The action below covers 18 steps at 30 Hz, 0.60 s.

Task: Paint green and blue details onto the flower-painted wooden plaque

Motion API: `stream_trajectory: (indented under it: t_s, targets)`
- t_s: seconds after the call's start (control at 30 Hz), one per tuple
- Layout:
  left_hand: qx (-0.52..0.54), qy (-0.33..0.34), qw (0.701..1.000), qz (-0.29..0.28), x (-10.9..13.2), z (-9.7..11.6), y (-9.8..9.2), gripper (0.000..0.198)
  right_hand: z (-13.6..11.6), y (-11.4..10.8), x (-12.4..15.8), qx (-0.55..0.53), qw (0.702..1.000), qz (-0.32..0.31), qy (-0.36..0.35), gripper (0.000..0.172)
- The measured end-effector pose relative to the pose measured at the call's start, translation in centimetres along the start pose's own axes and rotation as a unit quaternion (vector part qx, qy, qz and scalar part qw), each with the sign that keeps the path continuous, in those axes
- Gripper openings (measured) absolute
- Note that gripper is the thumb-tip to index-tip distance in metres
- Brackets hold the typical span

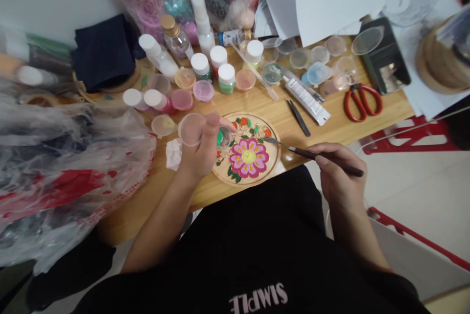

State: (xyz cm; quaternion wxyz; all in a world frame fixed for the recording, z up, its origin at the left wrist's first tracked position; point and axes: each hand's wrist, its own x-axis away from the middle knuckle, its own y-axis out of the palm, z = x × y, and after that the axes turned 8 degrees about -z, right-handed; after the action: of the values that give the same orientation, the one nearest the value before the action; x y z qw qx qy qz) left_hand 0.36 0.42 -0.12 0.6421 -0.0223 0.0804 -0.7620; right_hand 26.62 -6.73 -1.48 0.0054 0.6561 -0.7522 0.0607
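My left hand [203, 155] is closed around a small clear plastic cup [224, 138] with green paint in it. The cup's round lid [191, 129] stands open on the left of the thumb. My right hand [341, 177] grips the dark handle of a thin palette knife [306, 153]. The metal tip reaches over the right part of a round wooden board [273, 162]. On that board is a pink and purple flower [248, 157] with a yellow centre, with green leaves and orange shapes around it. Part of the board's left side is hidden behind my left hand.
Behind the board stand several paint jars [226, 79] and small lidded cups [245, 80]. Black tweezers [299, 118], a white tube [307, 100] and red-handled pliers [363, 103] lie to the right. A crumpled tissue [174, 154] and plastic bags [73, 172] are at the left.
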Motion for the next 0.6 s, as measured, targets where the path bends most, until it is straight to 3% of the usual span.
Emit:
stream_trajectory:
  t_s: [0.6]
  targets:
    - [-0.031, -0.023, 0.999, 0.025, 0.48, -0.15, -0.01, 0.071, -0.10, -0.23, 0.25, 0.032, 0.999, 0.010, -0.010, 0.005]
